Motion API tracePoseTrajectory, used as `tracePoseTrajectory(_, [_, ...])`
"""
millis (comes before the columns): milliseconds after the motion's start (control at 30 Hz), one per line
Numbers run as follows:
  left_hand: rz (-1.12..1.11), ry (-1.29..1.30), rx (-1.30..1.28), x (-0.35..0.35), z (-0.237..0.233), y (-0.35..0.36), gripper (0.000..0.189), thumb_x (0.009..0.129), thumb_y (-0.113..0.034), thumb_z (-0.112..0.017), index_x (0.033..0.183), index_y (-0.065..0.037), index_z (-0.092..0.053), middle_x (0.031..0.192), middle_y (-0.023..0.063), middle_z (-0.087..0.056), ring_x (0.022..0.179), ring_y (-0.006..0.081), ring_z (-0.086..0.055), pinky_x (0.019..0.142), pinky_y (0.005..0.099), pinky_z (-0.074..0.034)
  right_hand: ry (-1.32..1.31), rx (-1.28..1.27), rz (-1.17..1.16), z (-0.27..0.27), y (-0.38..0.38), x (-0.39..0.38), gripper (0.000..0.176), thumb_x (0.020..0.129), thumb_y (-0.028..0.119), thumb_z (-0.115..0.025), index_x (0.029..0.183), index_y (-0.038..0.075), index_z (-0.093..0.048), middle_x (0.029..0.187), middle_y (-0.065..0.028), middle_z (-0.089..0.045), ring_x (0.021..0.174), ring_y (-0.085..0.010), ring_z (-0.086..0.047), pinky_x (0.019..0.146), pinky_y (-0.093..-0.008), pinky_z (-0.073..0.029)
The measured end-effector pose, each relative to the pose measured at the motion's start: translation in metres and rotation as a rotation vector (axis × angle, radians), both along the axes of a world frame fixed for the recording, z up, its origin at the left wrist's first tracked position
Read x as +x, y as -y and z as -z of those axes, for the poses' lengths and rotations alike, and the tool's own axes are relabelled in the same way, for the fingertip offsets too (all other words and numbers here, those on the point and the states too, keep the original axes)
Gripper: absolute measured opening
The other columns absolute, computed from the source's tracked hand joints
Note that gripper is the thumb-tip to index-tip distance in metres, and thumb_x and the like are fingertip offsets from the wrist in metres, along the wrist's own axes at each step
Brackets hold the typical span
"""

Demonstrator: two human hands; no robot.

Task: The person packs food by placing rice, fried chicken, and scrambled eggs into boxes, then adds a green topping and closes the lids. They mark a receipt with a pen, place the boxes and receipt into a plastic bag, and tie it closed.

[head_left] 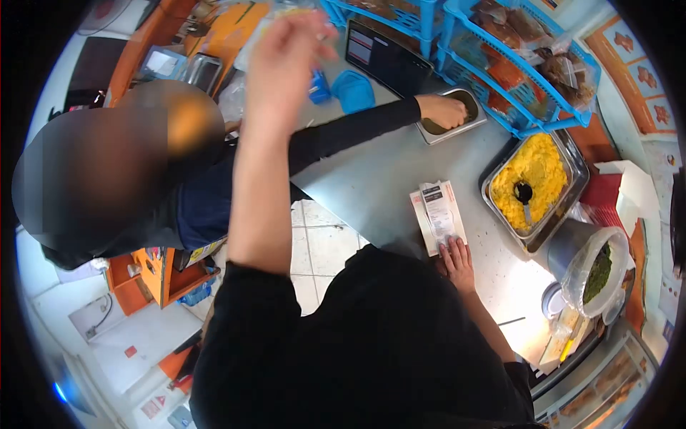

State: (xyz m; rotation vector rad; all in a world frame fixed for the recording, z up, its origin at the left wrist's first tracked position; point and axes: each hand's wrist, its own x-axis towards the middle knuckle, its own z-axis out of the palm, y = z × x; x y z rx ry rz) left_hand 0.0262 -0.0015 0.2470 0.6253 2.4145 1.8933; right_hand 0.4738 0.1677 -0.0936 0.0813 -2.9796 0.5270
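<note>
On the steel counter [357, 179], right hand [457, 263] flat, open, against two paper slips [437, 211]; left hand [286, 53] aloft, grip unclear.

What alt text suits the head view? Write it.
The right hand rests flat on a steel counter by a receipt; the left hand is raised, blurred. A co-worker's hand reaches into a small metal pan near a tray of yellow food.

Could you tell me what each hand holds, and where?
The right hand lies flat on the near end of the receipt, not gripping; the raised left hand is too blurred to tell.
</note>
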Motion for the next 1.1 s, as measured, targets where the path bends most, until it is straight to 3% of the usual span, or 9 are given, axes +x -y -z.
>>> tracePoseTrajectory(67, [-0.15,-0.01,0.115,-0.067,-0.01,0.003,0.028,0.098,-0.02,-0.056,0.121,-0.005,-0.063,0.108,0.01,-0.072,0.098,0.0194,-0.068,0.084,0.0312,-0.049,-0.009,-0.022,-0.005,0.003,-0.001,-0.001,0.067,0.088,0.032,-0.072,0.148,0.018,-0.046,0.155,-0.0123,-0.041,0.143,-0.0345,-0.039,0.115,-0.0562,-0.034])
tracePoseTrajectory(100, [-0.158,0.191,0.194,-0.088,-0.026,0.008,0.086,0.093,-0.019,-0.065,0.162,-0.012,-0.014,0.104,0.0077,-0.064,0.09,0.023,-0.06,0.082,0.0381,-0.049,-0.008,-0.024,-0.014,0.001,-0.002,-0.001,0.066,0.088,0.031,-0.071,0.148,0.018,-0.047,0.155,-0.0122,-0.041,0.143,-0.0344,-0.039,0.114,-0.0561,-0.035])
tracePoseTrajectory(167, [-0.346,0.355,0.356,-0.168,0.023,0.025,0.015,0.096,-0.016,-0.054,0.102,-0.005,-0.062,0.089,0.006,-0.067,0.074,0.0175,-0.064,0.07,0.0344,-0.05,-0.047,0.01,-0.035,0.005,-0.007,-0.002,0.065,0.088,0.028,-0.071,0.148,0.018,-0.047,0.154,-0.012,-0.043,0.142,-0.034,-0.041,0.112,-0.0555,-0.037])
tracePoseTrajectory(267, [-0.596,0.546,-0.058,-0.237,0.14,0.069,0.026,0.087,-0.016,-0.059,0.073,-0.016,-0.037,0.061,-0.0025,-0.032,0.042,0.0152,-0.031,0.043,0.0344,-0.03,-0.03,-0.029,-0.049,0.0,-0.009,-0.003,0.064,0.088,0.027,-0.071,0.147,0.017,-0.048,0.153,-0.0122,-0.045,0.14,-0.0339,-0.043,0.111,-0.0551,-0.038])
tracePoseTrajectory(300, [-0.396,0.834,-0.038,-0.243,0.193,0.106,0.019,0.084,-0.017,-0.062,0.08,-0.019,-0.043,0.059,-0.0032,-0.035,0.044,0.0165,-0.035,0.05,0.0362,-0.039,-0.048,-0.032,-0.046,-0.001,-0.01,-0.006,0.064,0.088,0.027,-0.071,0.147,0.017,-0.048,0.153,-0.0122,-0.045,0.14,-0.0339,-0.043,0.111,-0.0551,-0.038])
tracePoseTrajectory(400, [-0.481,1.075,-0.317,-0.202,0.25,0.119,0.061,0.084,-0.035,-0.071,0.134,-0.006,-0.05,0.144,0.0179,-0.042,0.131,0.04,-0.044,0.099,0.0617,-0.046,-0.033,-0.024,-0.05,-0.001,-0.012,-0.002,0.063,0.088,0.027,-0.071,0.146,0.017,-0.049,0.152,-0.0125,-0.046,0.14,-0.0338,-0.044,0.111,-0.0548,-0.039])
tracePoseTrajectory(500, [-0.365,0.976,-0.194,-0.205,0.296,0.118,0.05,0.09,-0.033,-0.066,0.132,-0.01,-0.053,0.128,0.0157,-0.055,0.115,0.0363,-0.056,0.09,0.0566,-0.05,-0.048,-0.058,-0.065,-0.001,-0.006,-0.007,0.062,0.088,0.026,-0.071,0.145,0.016,-0.05,0.151,-0.0127,-0.047,0.139,-0.0349,-0.044,0.11,-0.0557,-0.039])
tracePoseTrajectory(933, [-0.638,1.123,-0.404,-0.2,0.282,0.066,0.015,0.089,-0.031,-0.065,0.085,-0.017,-0.067,0.103,0.0038,-0.066,0.091,0.0252,-0.06,0.078,0.0504,-0.048,0.067,-0.045,-0.039,0.014,-0.008,0.008,0.056,0.092,0.024,-0.066,0.145,0.014,-0.05,0.153,-0.0172,-0.042,0.141,-0.0425,-0.039,0.112,-0.0581,-0.036])
tracePoseTrajectory(1100, [-0.525,1.124,0.344,-0.186,0.283,0.09,0.028,0.079,-0.015,-0.063,0.105,-0.004,-0.056,0.11,0.0133,-0.055,0.107,0.0358,-0.053,0.095,0.0628,-0.044,0.05,-0.033,-0.03,0.008,-0.005,0.001,0.057,0.092,0.025,-0.068,0.145,0.015,-0.051,0.152,-0.0156,-0.044,0.139,-0.0405,-0.042,0.11,-0.0562,-0.038])
